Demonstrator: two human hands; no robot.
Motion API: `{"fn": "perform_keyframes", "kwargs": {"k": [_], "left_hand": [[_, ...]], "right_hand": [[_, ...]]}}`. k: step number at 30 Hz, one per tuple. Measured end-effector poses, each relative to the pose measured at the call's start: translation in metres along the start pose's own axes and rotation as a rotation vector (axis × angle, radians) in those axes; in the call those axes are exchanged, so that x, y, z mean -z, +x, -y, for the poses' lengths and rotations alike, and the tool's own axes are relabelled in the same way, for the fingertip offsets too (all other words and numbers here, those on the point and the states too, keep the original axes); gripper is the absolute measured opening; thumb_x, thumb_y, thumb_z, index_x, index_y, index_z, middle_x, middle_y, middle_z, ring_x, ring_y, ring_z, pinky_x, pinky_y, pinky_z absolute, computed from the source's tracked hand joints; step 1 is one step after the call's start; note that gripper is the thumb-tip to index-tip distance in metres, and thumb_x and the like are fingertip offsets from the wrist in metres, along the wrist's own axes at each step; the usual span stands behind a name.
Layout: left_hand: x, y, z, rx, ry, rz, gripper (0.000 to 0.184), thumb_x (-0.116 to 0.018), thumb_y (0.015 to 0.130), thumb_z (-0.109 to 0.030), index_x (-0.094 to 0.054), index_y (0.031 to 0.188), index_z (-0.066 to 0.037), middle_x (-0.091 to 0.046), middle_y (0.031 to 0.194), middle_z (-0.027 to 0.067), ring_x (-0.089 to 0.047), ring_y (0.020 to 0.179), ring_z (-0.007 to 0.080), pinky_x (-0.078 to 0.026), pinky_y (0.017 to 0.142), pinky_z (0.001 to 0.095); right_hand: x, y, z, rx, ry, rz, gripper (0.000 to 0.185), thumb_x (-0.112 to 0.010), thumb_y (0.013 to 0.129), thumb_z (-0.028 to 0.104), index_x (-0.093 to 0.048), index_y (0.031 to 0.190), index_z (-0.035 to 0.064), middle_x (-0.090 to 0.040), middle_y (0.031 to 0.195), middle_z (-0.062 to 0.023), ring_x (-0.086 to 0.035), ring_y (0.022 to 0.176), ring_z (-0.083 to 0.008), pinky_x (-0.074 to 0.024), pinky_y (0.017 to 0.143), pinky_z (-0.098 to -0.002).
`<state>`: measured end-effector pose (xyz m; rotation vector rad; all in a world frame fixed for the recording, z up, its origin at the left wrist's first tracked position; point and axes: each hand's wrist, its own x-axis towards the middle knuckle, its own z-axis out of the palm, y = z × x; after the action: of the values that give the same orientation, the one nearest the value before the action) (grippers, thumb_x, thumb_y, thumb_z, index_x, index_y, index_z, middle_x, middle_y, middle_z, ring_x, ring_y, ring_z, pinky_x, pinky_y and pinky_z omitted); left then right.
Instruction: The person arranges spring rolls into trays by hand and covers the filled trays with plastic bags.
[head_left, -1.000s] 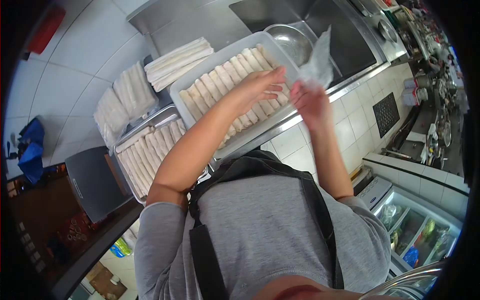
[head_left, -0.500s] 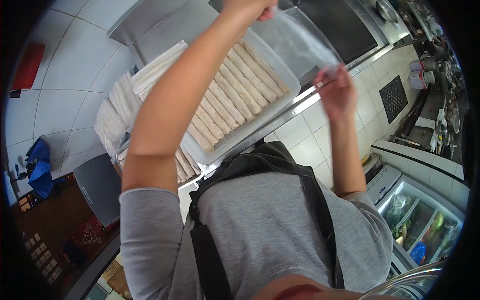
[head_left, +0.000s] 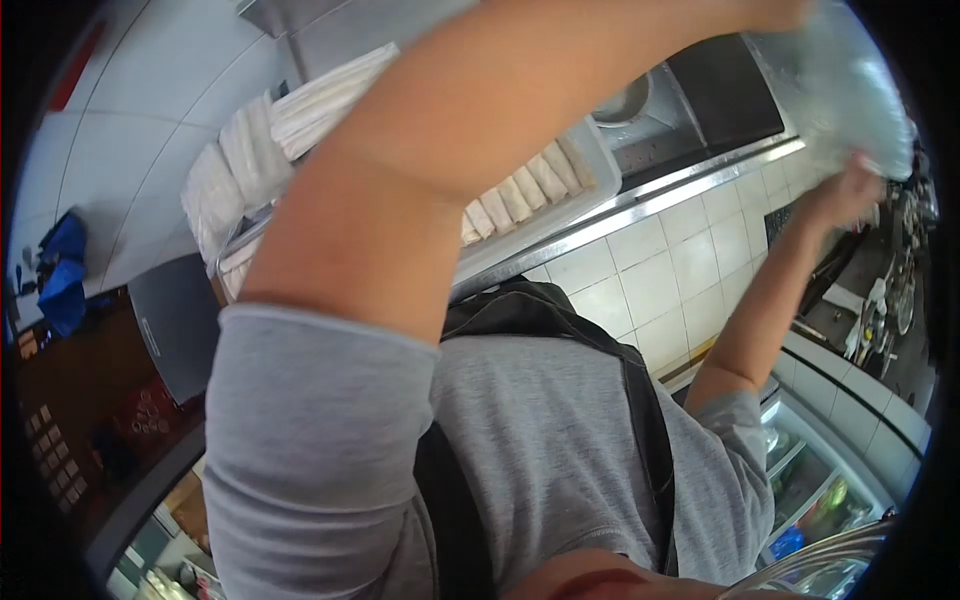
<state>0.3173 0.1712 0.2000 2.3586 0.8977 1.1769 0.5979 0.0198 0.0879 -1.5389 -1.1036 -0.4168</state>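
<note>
A clear plastic bag, blurred and spread out, hangs between my hands at the upper right. My left hand is at its top edge, partly cut off by the frame, with my arm stretched across the view. Lower down, my right hand grips the bag's bottom edge, its fingers smeared by motion. Behind my left forearm, rows of pale rolls lie in a white plastic tray. More wrapped pale rolls are stacked to the left of it.
The steel sink holds a round metal bowl. Plastic-wrapped packs stand at the left beside a grey panel. An open glass-topped cooler is at the lower right, and a cluttered counter at the right.
Both hands have moved to the right with the plastic bag, away from the tray. The bag was narrow earlier and is now wider. My left arm now hides much of the tray.
</note>
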Motion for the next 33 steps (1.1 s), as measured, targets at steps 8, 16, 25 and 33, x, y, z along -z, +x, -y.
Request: {"fn": "perform_keyframes", "kwargs": {"k": [8,16,25,33], "left_hand": [[0.011,-0.115,0.122,0.807,-0.294,0.672,0.017,-0.060,0.085,-0.011,-0.074,0.086,-0.001,-0.075,0.083,0.0150,-0.068,0.057,0.0177,-0.054,0.051,0.0320],[0.078,-0.207,0.140,0.965,-1.119,-0.137,0.013,-0.067,0.091,-0.015,-0.062,0.092,-0.003,-0.060,0.076,0.0069,-0.063,0.066,0.0199,-0.057,0.061,0.0328],[0.088,-0.285,0.118,1.263,-0.968,-0.344,0.033,-0.050,0.105,-0.032,-0.061,0.098,-0.002,-0.059,0.074,0.0059,-0.060,0.062,0.0182,-0.054,0.060,0.0331],[0.082,-0.300,0.110,1.087,-0.876,-0.425,0.033,-0.048,0.106,-0.032,-0.063,0.099,-0.004,-0.051,0.062,0.0015,-0.043,0.045,0.0118,-0.035,0.041,0.0283]], "right_hand": [[-0.007,-0.201,0.075,-1.244,0.690,0.883,0.022,-0.056,0.099,0.029,-0.061,0.095,0.0086,-0.070,0.090,-0.0057,-0.064,0.073,-0.0153,-0.0447,0.062,-0.0275],[0.002,-0.243,0.187,-1.444,1.002,0.862,0.017,-0.056,0.100,0.027,-0.061,0.098,0.0109,-0.069,0.091,-0.0040,-0.062,0.072,-0.0158,-0.0430,0.064,-0.0271],[-0.002,-0.185,0.258,-0.650,0.475,1.684,0.052,-0.047,0.104,0.043,-0.073,0.093,0.0005,-0.060,0.060,-0.0013,-0.057,0.055,-0.0089,-0.0404,0.054,-0.0235],[-0.166,-0.184,0.163,-0.118,0.320,1.256,0.069,-0.050,0.103,0.044,-0.029,0.154,0.0032,-0.023,0.163,-0.0150,-0.019,0.151,-0.0245,-0.0169,0.121,-0.0343]]}}
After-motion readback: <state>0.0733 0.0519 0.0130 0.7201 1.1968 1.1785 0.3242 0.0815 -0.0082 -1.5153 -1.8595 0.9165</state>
